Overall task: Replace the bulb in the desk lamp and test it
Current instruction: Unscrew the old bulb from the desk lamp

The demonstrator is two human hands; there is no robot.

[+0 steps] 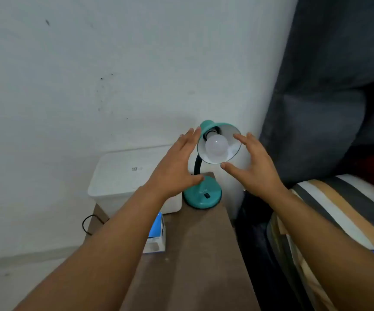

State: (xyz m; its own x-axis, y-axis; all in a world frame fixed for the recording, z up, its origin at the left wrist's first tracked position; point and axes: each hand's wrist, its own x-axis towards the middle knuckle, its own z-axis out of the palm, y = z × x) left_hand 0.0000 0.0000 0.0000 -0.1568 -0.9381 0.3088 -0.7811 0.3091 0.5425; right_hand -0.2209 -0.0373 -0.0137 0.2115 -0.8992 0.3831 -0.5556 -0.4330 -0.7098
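A teal desk lamp stands on a narrow brown table (195, 254), its round base (204, 195) bearing a black switch. The lamp's shade (232, 133) is tilted up toward me, and a white bulb (216, 146), unlit, sits in its socket. My left hand (177, 163) is spread just left of the shade, fingers straight, fingertips close to the rim. On the other side my right hand (252, 166) is spread too, thumb below the rim. Neither hand grips anything; whether they touch the shade I cannot tell.
A white lidded box (123, 176) stands left of the lamp against the wall. A blue-and-white bulb carton (157, 234) lies on the table under my left forearm. A black cord (89, 223) hangs at the table's left edge. A striped bed (338, 212) and dark curtain are to the right.
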